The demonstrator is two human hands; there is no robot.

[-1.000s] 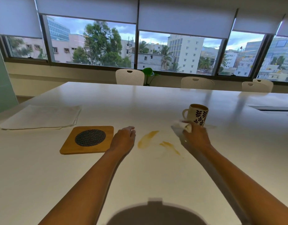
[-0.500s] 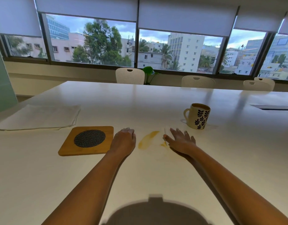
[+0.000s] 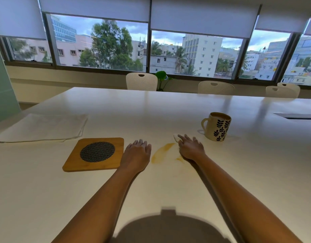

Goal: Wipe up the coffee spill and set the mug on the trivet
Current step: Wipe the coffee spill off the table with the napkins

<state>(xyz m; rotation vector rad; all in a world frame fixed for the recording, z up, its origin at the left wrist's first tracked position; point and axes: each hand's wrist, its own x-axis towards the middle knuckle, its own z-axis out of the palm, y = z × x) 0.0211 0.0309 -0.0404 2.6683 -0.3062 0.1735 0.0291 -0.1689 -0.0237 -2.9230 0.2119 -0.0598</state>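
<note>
A white tissue (image 3: 175, 137) is pressed onto the desk (image 3: 168, 186) under the straight fingers (image 3: 184, 138) of the right hand (image 3: 190, 148), at the far right end of the tan spill (image 3: 162, 150), apparently for wiping. The left hand (image 3: 137, 153) is laid flat left of the spill, seemingly as a brace.

The left hand (image 3: 136, 151) and the right hand (image 3: 190, 148) are bare. Both forearms are uncovered along their whole visible length.

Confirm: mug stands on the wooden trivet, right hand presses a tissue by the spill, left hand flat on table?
No. Head view: the leaf-print mug stands on the bare table, right of the right hand, apart from the wooden trivet. Rest holds: tissue pressed by the spill, left hand flat.
</note>
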